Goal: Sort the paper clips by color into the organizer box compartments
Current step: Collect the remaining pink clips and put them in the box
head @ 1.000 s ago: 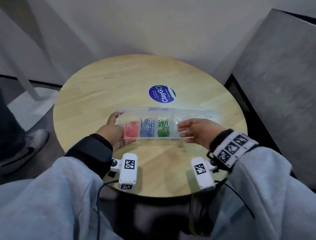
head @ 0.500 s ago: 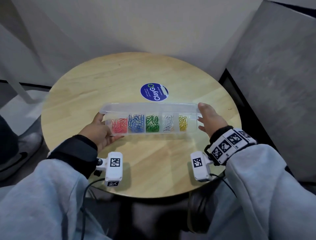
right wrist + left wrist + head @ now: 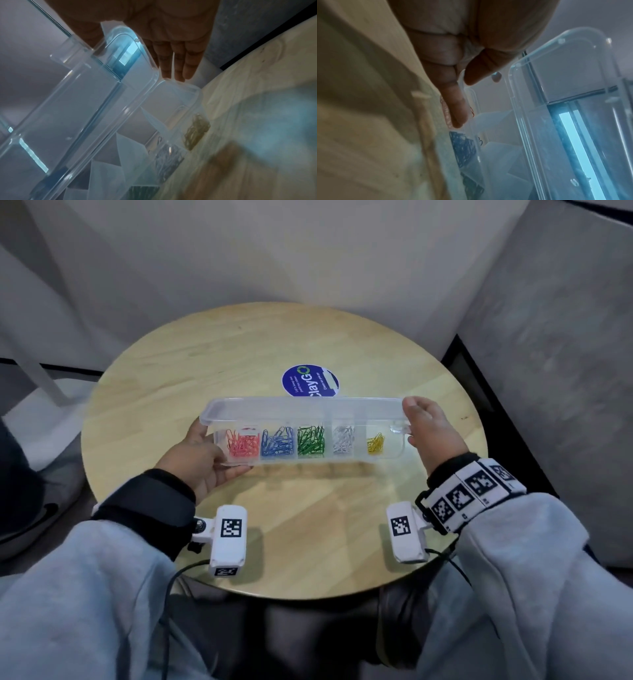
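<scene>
A clear organizer box [image 3: 308, 461] is held over the round wooden table [image 3: 308, 525], its lid [image 3: 308, 409] hinged up along the far side. Its compartments hold, left to right, red clips [image 3: 242, 445], blue clips [image 3: 278, 442], green clips [image 3: 311, 441], white clips [image 3: 343, 440] and yellow clips [image 3: 375, 444]. My left hand [image 3: 205, 455] grips the box's left end, thumb on the rim and fingers [image 3: 453, 106] underneath. My right hand [image 3: 423, 428] lies against the right end with straight fingers [image 3: 178, 63], thumb on the lid's edge. Yellow clips [image 3: 197, 132] show through the wall.
A blue round sticker [image 3: 310, 381] sits on the table just beyond the box. A grey upholstered block [image 3: 555, 371] stands close on the right. A shoe [image 3: 30, 522] and a white post [image 3: 37, 371] are on the floor at the left.
My right hand moved from over the white compartment to the box's right end. The lid has swung up and forward. My left hand kept its hold on the left end.
</scene>
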Available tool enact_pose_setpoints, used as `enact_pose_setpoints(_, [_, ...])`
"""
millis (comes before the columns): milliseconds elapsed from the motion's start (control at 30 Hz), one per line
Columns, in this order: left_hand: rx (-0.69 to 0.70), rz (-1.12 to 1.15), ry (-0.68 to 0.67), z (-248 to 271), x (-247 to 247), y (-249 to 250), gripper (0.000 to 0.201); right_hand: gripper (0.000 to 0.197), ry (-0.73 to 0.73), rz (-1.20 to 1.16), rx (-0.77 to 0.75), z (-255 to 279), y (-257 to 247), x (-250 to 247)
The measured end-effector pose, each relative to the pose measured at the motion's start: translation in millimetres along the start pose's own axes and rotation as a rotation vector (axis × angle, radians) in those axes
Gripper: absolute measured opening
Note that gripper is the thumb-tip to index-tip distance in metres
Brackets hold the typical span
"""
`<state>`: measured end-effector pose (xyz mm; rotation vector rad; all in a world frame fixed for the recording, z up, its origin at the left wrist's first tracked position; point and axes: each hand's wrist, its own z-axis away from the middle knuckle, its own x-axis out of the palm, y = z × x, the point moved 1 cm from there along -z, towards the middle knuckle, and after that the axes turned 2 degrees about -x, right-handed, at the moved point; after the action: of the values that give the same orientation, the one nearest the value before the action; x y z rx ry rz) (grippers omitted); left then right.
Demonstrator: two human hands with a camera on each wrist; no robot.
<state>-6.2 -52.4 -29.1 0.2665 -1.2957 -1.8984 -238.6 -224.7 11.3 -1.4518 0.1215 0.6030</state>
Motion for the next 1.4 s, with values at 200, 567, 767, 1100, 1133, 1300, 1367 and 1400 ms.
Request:
enact_pose_setpoints(200, [-0.092, 0.063, -0.065, 4.7, -6.2, 10.3, 0.037, 0.078, -0.033, 0.020, 0.033, 0.8, 12.3, 1.8])
enact_pose_setpoints(567, [-0.101, -0.166, 0.033, -2.9, -7.3, -3.7, 0.045, 0.082, -0.166, 0.348, -0.073, -4.3, 32.4, 11.6])
enact_pose_setpoints(767, [-0.048, -0.221, 0.090, -15.6, -8.0, -12.1, 0.052, 0.081, -0.245, 0.378, -0.092, -12.6, 38.8, 16.7])
enact_pose_setpoints(1100, [0.295, -1.497, 0.175, -14.8, 3.7, -7.6, 0.049, 0.065, -0.471, 1.116, -0.309, -21.3, 31.4, 17.3])
enact_pose_setpoints(1133, [0.301, -1.592, 0.145, -15.1, 4.3, -7.9, 0.051, 0.066, -0.495, 1.173, -0.328, -21.6, 29.0, 16.3])
enact_pose_setpoints(1300, [0.267, -1.816, 0.006, -12.1, 6.6, -4.7, 0.081, 0.070, -0.595, 1.332, -0.488, -20.4, 20.7, 18.6])
enact_pose_setpoints(1367, [0.265, -1.957, 0.003, -10.4, 9.3, -3.4, 0.088, 0.072, -0.620, 1.348, -0.526, -19.4, 19.9, 22.3])
enact_pose_setpoints(1400, [0.263, -2.014, 0.000, -10.2, 10.7, -2.0, 0.090, 0.074, -0.631, 1.349, -0.534, -18.8, 19.1, 23.8])
